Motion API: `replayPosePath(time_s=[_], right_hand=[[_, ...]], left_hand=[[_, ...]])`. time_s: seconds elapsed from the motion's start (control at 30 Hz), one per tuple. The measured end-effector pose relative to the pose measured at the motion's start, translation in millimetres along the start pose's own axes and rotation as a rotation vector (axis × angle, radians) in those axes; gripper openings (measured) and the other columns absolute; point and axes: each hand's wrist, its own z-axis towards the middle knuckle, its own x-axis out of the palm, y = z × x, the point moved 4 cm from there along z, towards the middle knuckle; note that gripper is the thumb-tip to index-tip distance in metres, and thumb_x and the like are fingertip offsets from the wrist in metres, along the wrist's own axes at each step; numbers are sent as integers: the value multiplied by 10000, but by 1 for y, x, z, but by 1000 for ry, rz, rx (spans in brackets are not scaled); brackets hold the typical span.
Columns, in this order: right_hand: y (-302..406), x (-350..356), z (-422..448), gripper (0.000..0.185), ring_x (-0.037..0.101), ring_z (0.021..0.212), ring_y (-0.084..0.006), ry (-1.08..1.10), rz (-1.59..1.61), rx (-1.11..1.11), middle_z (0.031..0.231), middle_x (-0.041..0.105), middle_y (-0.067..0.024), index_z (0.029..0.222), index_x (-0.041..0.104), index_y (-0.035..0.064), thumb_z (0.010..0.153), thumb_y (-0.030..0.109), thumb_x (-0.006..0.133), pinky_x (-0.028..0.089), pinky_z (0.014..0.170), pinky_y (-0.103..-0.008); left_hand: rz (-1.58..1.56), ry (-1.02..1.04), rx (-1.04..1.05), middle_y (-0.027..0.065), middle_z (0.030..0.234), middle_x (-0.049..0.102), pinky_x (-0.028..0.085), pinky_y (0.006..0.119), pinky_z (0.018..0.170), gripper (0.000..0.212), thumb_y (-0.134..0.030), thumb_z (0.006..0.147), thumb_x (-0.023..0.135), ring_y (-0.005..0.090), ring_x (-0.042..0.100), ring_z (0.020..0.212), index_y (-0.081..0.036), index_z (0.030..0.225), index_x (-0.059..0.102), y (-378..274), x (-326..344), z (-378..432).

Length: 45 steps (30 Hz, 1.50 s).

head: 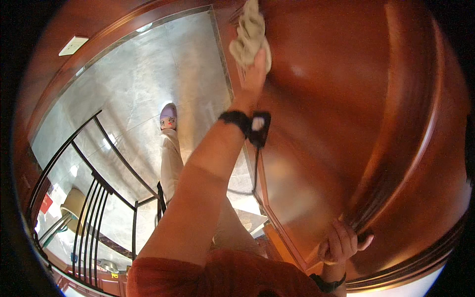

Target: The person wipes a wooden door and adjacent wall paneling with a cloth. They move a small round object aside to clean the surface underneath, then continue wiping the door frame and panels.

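My left hand [256,72] is stretched far forward and holds a crumpled beige cloth [250,41]. The cloth lies against the edge of a large, glossy reddish-brown wooden panel [326,111]. A black band with a small device [259,129] is strapped round that wrist, and a cable hangs from it. Lower right, my right hand [341,243] is at the panel beside a curved raised moulding [402,163]. Its fingers are partly curled and one digit sticks out; whether it grips anything is unclear. A dark band circles this wrist too.
A black metal frame with thin bars [115,156] stands at lower left. Below lies a grey marble-look tiled floor [141,74], with my purple slipper [168,116] over it. A beige bin-like container [74,208] is behind the bars. A white wall socket [73,45] is at upper left.
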Motion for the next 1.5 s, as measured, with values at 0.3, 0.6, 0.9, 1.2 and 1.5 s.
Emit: replayPosePath(time_s=[0.3, 0.6, 0.9, 1.2, 1.5], right_hand=[[2, -5, -4, 189, 636, 960, -130, 1, 95, 55, 1023, 700, 31, 908, 721, 170, 801, 146, 568, 30, 1171, -509], [-6, -42, -29, 262, 654, 1016, -246, -207, 602, 138, 1013, 692, -39, 890, 716, 75, 725, -80, 584, 406, 1032, -478], [-10, -35, -95, 248, 646, 1034, -270, -166, 696, 156, 1015, 695, -78, 897, 727, 54, 735, -63, 578, 465, 983, -462], [10, -27, -102, 291, 638, 1055, -268, -93, 824, 284, 1032, 691, -81, 909, 713, 37, 712, -119, 567, 463, 992, -464], [15, 4, -118, 279, 642, 1024, -296, -72, 888, 276, 1029, 682, -118, 918, 693, 8, 703, -109, 559, 480, 969, -479]], left_hand=[[-477, 127, -648, 132, 1544, 223, 256, 430, 1117, 918, -636, 899, 477, 310, 276, 1376, -20, 1505, 166, 176, 65, -291], [-227, 44, -187, 171, 1492, 322, 237, 337, 1124, 872, -606, 938, 430, 275, 339, 1341, 80, 1455, 279, -11, 60, -164], [-469, 114, -625, 101, 1482, 346, 268, 341, 1109, 718, -542, 979, 400, 236, 328, 1344, -4, 1449, 324, 220, 84, -375], [-133, 176, 137, 172, 1443, 418, 276, 356, 1118, 744, -524, 974, 427, 262, 367, 1348, 95, 1385, 391, -53, 85, -209], [-115, 105, -308, 136, 1412, 409, 288, 323, 1076, 647, -490, 1011, 352, 252, 385, 1287, 22, 1406, 375, 193, 75, -361]])
